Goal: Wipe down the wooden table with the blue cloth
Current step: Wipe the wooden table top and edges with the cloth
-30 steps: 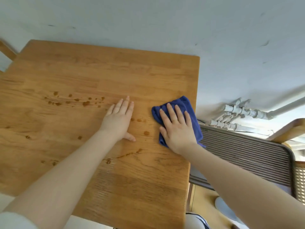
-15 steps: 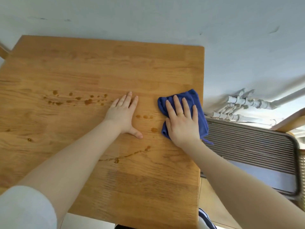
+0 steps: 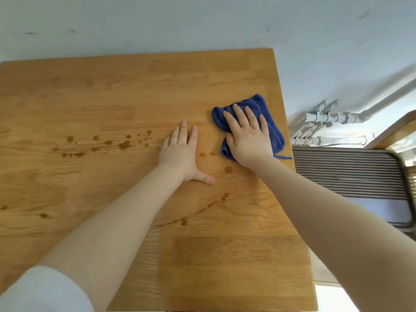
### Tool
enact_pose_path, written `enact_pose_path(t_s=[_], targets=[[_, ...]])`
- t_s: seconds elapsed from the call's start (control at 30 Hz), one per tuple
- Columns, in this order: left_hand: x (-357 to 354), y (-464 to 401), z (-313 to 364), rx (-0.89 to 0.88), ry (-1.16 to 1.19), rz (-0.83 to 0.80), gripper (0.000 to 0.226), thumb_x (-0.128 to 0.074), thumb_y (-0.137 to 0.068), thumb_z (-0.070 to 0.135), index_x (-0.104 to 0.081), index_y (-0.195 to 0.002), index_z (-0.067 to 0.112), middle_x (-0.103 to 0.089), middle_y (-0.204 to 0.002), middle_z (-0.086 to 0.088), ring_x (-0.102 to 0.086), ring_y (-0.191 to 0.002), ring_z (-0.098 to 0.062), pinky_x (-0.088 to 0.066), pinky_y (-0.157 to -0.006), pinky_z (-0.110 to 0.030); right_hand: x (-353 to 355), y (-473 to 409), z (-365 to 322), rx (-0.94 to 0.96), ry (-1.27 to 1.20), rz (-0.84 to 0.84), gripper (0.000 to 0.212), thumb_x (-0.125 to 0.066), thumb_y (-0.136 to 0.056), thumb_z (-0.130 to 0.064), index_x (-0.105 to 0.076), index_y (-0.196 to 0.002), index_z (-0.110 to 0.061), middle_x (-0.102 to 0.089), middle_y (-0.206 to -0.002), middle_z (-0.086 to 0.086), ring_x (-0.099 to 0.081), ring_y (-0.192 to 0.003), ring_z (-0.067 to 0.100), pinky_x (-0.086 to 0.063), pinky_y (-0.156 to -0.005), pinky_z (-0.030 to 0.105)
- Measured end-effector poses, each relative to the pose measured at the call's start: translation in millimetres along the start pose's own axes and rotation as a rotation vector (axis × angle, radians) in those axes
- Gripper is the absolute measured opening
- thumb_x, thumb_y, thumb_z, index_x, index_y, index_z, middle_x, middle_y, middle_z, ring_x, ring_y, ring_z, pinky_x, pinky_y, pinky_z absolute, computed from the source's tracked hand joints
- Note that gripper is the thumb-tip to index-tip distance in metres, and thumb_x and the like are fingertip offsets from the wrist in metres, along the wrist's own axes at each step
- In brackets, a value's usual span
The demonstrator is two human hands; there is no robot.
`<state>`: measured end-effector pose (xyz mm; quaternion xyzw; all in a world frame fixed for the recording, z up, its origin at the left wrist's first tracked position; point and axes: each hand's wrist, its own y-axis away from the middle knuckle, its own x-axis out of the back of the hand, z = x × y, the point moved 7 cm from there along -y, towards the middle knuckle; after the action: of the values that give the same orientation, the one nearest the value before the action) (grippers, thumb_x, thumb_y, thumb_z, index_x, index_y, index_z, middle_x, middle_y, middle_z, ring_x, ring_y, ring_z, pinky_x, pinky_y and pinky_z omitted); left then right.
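A light wooden table (image 3: 112, 93) fills most of the head view. Brown liquid drops (image 3: 108, 143) and a thin streak (image 3: 209, 206) mark its surface. A folded blue cloth (image 3: 270, 127) lies near the table's right edge. My right hand (image 3: 247, 136) presses flat on the cloth, fingers spread, a ring on one finger. My left hand (image 3: 183, 154) rests flat on the bare wood just left of the cloth, palm down, holding nothing.
A pale wall stands behind the table's far edge. White pipes (image 3: 326, 122) run along the wall at the right. A slatted metal chair seat (image 3: 351, 172) sits beside the table's right edge, with a wooden frame (image 3: 394, 129) behind it.
My right hand has slid the cloth a little farther away along the right edge. The view has tilted, so the table sits lower in the frame. My left hand stays flat on the wood.
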<state>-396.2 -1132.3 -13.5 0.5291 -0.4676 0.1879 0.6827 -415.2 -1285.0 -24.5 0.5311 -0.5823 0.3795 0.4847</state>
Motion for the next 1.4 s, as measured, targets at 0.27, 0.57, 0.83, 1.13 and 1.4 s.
enact_pose_path(t_s=[0.27, 0.57, 0.83, 1.13, 1.4], targets=[[2.2, 8.8, -7.1, -0.091, 0.228, -0.021, 0.13, -0.066, -0.059, 0.073, 0.015, -0.147, 0.024, 0.027, -0.154, -0.006, 0.017, -0.144, -0.023, 0.003, -0.118, -0.039, 0.0, 14.9, -8.1, 0.024, 0.005, -0.085, 0.054, -0.026, -0.092, -0.032, -0.019, -0.145, -0.038, -0.01, -0.157, -0.008, -0.004, -0.144, 0.018, 0.001, -0.115, 0.043], [-21.0, 54.9, -87.6, -0.01, 0.037, 0.012, 0.129, -0.064, -0.064, 0.07, 0.015, -0.147, 0.012, 0.022, -0.155, -0.011, 0.011, -0.145, -0.024, 0.001, -0.117, -0.036, -21.4, 38.8, -73.3, 0.04, 0.034, -0.08, 0.057, -0.025, -0.092, -0.034, -0.012, -0.147, -0.03, -0.003, -0.158, -0.001, 0.002, -0.144, 0.022, 0.002, -0.116, 0.042], [-25.8, 49.6, -102.9, 0.146, -0.046, 0.034, 0.144, -0.054, -0.047, 0.088, 0.011, -0.148, 0.009, 0.01, -0.157, -0.015, 0.001, -0.146, -0.027, -0.012, -0.116, -0.039, -18.2, -9.6, -75.5, 0.135, 0.051, -0.074, 0.047, -0.025, -0.099, -0.034, -0.02, -0.145, -0.033, -0.011, -0.157, -0.006, -0.005, -0.144, 0.019, -0.002, -0.116, 0.04], [-28.0, 52.7, -107.0, 0.135, 0.076, 0.054, 0.143, -0.06, -0.048, 0.084, 0.012, -0.149, 0.012, 0.014, -0.157, -0.012, 0.006, -0.146, -0.026, -0.008, -0.117, -0.038, -27.9, 44.9, -103.3, 0.281, 0.093, -0.134, 0.054, -0.014, -0.093, -0.042, -0.022, -0.145, -0.033, -0.013, -0.157, -0.003, -0.01, -0.144, 0.022, -0.005, -0.115, 0.042], [-31.9, 50.5, -109.0, 0.117, 0.122, 0.094, 0.141, -0.06, -0.051, 0.083, 0.014, -0.148, 0.013, 0.017, -0.156, -0.012, 0.009, -0.145, -0.025, 0.003, -0.117, -0.037, -22.8, -34.1, -95.3, 0.22, 0.079, -0.135, 0.047, -0.023, -0.099, -0.036, -0.016, -0.145, -0.038, -0.008, -0.157, -0.007, -0.003, -0.145, 0.018, -0.002, -0.116, 0.041]])
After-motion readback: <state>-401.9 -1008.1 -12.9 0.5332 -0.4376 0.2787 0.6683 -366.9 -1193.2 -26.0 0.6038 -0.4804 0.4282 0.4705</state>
